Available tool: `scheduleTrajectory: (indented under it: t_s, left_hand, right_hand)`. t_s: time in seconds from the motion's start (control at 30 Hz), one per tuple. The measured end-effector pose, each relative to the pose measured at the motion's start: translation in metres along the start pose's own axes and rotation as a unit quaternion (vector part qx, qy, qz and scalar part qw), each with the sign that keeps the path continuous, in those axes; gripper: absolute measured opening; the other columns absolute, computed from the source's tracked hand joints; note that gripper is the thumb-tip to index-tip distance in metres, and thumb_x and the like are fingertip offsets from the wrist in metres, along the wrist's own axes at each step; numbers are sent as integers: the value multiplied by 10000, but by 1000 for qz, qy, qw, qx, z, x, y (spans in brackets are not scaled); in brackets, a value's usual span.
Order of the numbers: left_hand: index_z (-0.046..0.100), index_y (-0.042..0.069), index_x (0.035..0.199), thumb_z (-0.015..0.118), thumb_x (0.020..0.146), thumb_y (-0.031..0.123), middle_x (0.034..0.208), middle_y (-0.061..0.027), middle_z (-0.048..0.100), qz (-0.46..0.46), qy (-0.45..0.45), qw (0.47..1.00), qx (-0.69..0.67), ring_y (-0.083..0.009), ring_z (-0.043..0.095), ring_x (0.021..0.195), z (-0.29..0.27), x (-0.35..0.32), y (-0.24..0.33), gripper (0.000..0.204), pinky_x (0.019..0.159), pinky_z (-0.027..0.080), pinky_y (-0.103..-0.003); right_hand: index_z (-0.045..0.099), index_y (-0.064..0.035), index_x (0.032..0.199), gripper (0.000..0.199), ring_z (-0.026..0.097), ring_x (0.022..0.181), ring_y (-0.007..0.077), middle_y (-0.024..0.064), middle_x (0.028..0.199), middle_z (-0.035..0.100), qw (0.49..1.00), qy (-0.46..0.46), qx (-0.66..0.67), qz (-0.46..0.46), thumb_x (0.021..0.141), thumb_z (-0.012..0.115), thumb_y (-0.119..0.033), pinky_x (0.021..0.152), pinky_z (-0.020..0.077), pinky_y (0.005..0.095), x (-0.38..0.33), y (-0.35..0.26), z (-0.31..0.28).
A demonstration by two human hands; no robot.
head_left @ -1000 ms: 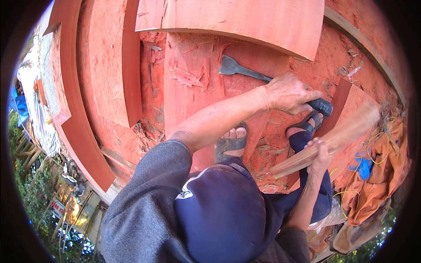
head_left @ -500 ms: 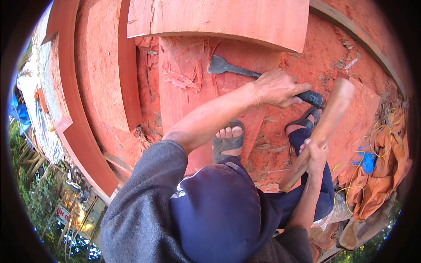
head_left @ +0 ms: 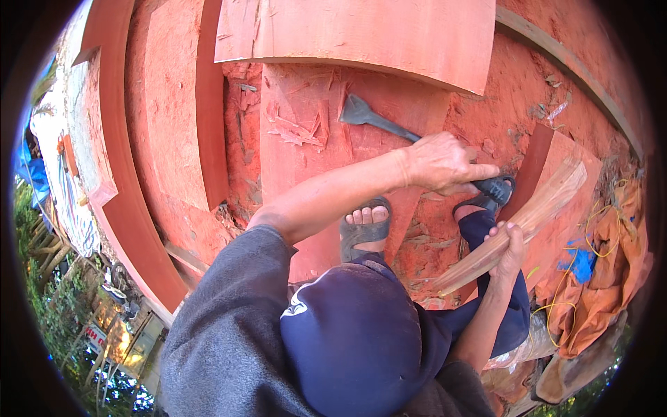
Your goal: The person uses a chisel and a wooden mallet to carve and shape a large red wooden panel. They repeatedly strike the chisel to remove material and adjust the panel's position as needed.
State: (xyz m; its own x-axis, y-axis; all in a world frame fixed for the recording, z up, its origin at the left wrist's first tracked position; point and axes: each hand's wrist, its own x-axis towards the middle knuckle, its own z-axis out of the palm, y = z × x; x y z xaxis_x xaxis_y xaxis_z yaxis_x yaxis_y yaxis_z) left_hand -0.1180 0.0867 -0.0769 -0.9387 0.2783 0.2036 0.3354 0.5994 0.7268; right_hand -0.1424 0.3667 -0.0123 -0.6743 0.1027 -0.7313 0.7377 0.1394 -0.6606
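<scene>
My left hand [head_left: 445,165] is closed around a long black chisel [head_left: 389,125], its index finger pointing along the dark wrapped handle. The flared blade points away to the left, over a wide reddish board [head_left: 295,187] and near thin peeled shavings [head_left: 299,131]. Just beyond the blade lies a thick reddish timber block [head_left: 361,35] with a curved near edge. My right hand [head_left: 507,249] grips a club-like wooden mallet [head_left: 549,205] near its narrower part. The mallet slants up to the right, its thick end near the chisel's handle end but apart from it.
My sandalled foot [head_left: 368,226] stands on the board, the other beside the chisel handle. Long reddish beams [head_left: 128,187] lie at the left. Another cut timber [head_left: 573,167] is at the right, near an orange tarp [head_left: 604,278] with yellow cord and a blue scrap [head_left: 582,264].
The mallet has tipped from steep to a flatter slant, its thick end moving lower right. My left hand and the chisel have shifted slightly nearer and to the right in the picture.
</scene>
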Motion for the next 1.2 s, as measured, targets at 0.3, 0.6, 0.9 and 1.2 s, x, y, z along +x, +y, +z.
scheduleTrajectory:
  t_s: [0.3,0.6,0.9,1.2]
  left_hand:
    - [572,221,1344,710,874,393,732,-111,653,-37,1,999,-10,-362,643,625,-12,25,-21,519,535,497,-487]
    - [587,244,1359,688,888,423,855,-105,692,-87,-20,996,-2,-355,674,715,-17,32,-26,514,577,527,-495]
    - [592,276,1273,681,873,449,690,-131,656,-82,-7,996,23,-362,667,651,-1,29,-37,445,559,509,-514]
    - [565,205,1368,657,925,422,916,-122,684,-93,-42,995,17,-357,677,766,-6,25,-39,501,620,533,-489]
  right_hand:
    - [589,7,991,255,622,731,205,106,823,611,999,-4,29,-32,888,636,-221,655,544,347,-3,-13,15]
    - [561,18,1043,239,619,655,187,82,806,614,973,-21,-225,-38,852,647,-97,611,548,344,-11,-14,27]
    - [569,5,992,195,603,596,166,64,738,609,972,-75,-218,-35,840,650,-87,558,514,303,4,-16,21]
    - [582,0,983,198,611,618,134,52,759,623,975,-107,-192,-35,805,661,-41,575,510,291,6,-14,19]
